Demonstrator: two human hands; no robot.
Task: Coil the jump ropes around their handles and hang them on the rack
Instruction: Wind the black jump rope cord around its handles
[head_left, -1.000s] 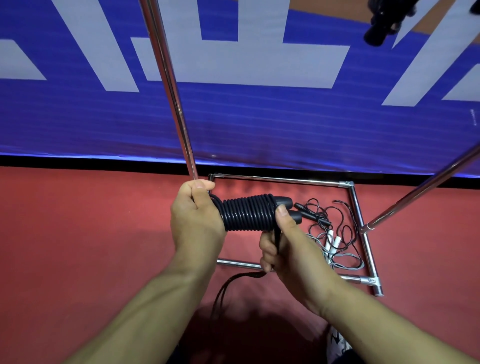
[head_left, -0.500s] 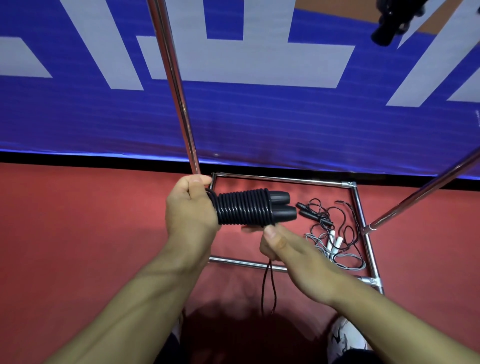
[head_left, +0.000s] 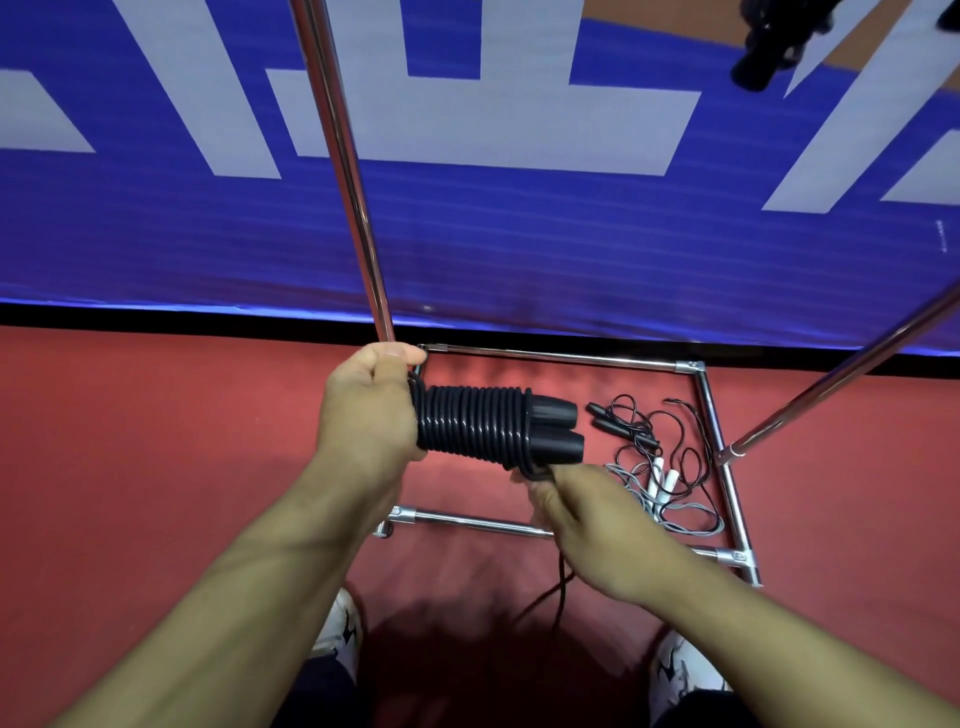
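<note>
Red floor (head_left: 156, 467) w/ chrome rack base (head_left: 719, 457); loose black (head_left: 644, 431) & grey jump ropes (head_left: 675, 512) tangled inside, right.

No legible text. Blue banner (head_left: 467, 234) behind the chrome rack upright (head_left: 343, 171) carries big white letter-like shapes, cropped at the top edge, can't be read as any word. Thin vertical line of small print near the banner's right edge, well right of the upright, too small to read. No readable labels or numbers elsewhere.
</note>
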